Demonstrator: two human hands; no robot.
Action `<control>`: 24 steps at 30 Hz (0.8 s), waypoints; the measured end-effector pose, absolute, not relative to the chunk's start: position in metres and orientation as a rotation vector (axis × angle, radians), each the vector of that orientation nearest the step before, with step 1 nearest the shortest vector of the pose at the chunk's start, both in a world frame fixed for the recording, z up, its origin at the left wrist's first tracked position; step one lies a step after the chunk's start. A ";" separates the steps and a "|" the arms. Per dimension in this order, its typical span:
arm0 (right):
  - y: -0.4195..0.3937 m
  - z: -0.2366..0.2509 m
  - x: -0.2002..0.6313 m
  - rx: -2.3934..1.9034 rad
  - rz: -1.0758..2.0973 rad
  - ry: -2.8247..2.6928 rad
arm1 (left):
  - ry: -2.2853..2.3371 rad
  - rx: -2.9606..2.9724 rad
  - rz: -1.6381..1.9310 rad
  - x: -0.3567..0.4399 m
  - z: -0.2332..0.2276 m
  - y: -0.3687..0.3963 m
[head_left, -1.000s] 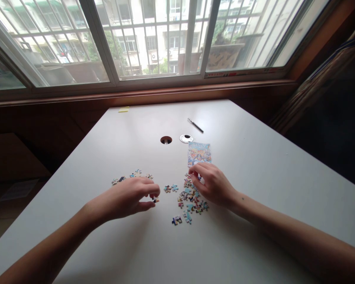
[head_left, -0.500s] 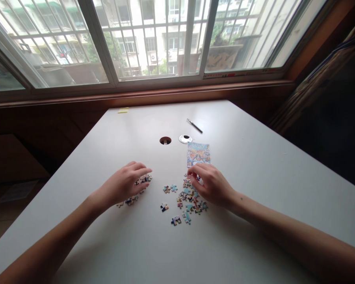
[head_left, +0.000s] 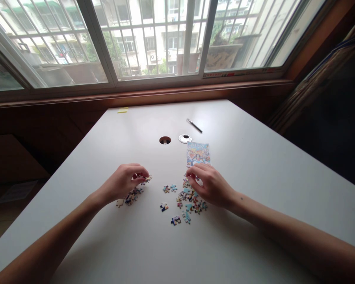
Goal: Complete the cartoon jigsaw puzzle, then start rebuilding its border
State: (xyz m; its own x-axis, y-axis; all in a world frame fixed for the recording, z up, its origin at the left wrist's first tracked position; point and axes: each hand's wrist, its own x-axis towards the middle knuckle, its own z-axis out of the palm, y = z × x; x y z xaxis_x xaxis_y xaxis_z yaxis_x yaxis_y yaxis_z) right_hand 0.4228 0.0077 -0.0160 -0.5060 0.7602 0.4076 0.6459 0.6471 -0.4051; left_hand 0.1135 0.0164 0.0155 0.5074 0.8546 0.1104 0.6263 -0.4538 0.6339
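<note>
Over a pile of jigsaw pieces (head_left: 134, 195) at the left, my left hand (head_left: 127, 182) has its fingers and thumb drawn together on a jigsaw piece at the pile's far end; the grip is partly hidden. My right hand (head_left: 210, 183) hovers at a second pile of jigsaw pieces (head_left: 189, 197), fingers curled towards the thumb. What its fingertips hold, if anything, cannot be made out. Between the piles lie a pair of pieces (head_left: 169, 188), a dark and white piece (head_left: 164, 206) and a blue-edged piece (head_left: 175, 220). A colourful picture sheet (head_left: 198, 153) lies just beyond my right hand.
The white table (head_left: 124, 244) has a round cable hole (head_left: 165, 140) with its metal cover (head_left: 185, 138) beside it. A pen (head_left: 194, 125) lies farther back. A yellow sticky note (head_left: 123, 110) is at the far left edge, below the barred window.
My left hand's fingers have curled in from a spread pose and closed down at the left pile, uncovering more pieces near its wrist. My right hand has barely moved.
</note>
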 end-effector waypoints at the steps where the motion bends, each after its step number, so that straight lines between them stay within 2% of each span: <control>1: 0.005 -0.013 0.422 -1.044 0.317 -2.306 | 1.185 2.179 0.629 0.120 0.017 0.011; 7: -0.026 0.008 0.411 -0.707 0.929 -2.332 | 0.855 2.107 0.835 0.175 0.018 -0.049; 15: -0.030 0.008 0.407 -0.750 1.429 -2.068 | 0.915 2.021 0.964 0.187 0.008 -0.057; 18: -0.018 0.002 0.410 -0.880 1.381 -1.982 | 1.050 1.949 1.026 0.179 0.006 -0.042; 21: -0.002 -0.007 0.416 -1.006 1.009 -2.029 | 1.175 1.951 1.026 0.168 0.000 -0.027; 24: 0.014 -0.017 0.424 -1.043 0.796 -2.086 | 1.266 2.087 0.976 0.157 -0.007 -0.016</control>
